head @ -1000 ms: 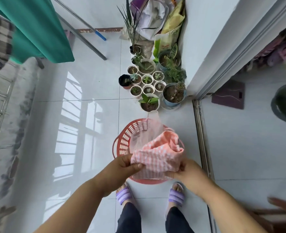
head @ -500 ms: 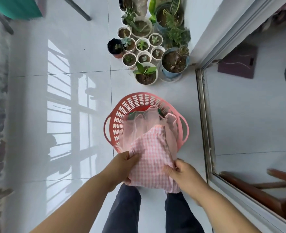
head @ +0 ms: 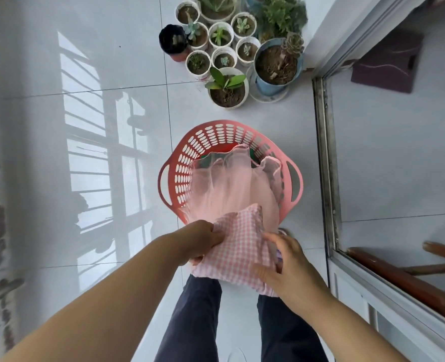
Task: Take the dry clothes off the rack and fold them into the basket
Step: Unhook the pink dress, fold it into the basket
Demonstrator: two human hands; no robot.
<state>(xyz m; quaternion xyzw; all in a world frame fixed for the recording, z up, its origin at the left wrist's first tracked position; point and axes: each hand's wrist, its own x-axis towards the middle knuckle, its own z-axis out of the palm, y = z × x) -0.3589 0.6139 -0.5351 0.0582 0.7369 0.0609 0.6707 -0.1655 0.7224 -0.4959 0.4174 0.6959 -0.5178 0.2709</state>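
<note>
- Head view: person is standing over a pink basket (head: 216,126) that is sitting on the white tiled floor (head: 98,61).
- Left hand (head: 203,241) is gripping the left edge of a pink dress (head: 238,246), with its fingers curled into the checked cloth.
- Right hand (head: 286,262) is holding the dress's right side, back of the hand facing the camera. Fingers are lying over the cloth and the thumb is pressing in near the lower edge.
- The checked part of the dress is hanging bunched between the two hands, just above the near rim of the basket.
- Its sheer skirt (head: 221,186) is draping down into the basket, with the ruffled hem reaching the far inside wall.
- A bit of green cloth (head: 252,154) is showing inside the basket behind the skirt.
- Legs in dark trousers (head: 190,322) are showing below the hands.
- Potted plants are standing in a cluster beyond the basket: a white pot (head: 226,87) nearest it, a blue pot (head: 276,66) just beside that, and a black pot (head: 173,41) further left.
- A sliding door track (head: 326,165) is running down the right side, with a dark mat (head: 386,66) and a wooden stool leg (head: 399,273) lying past it.
</note>
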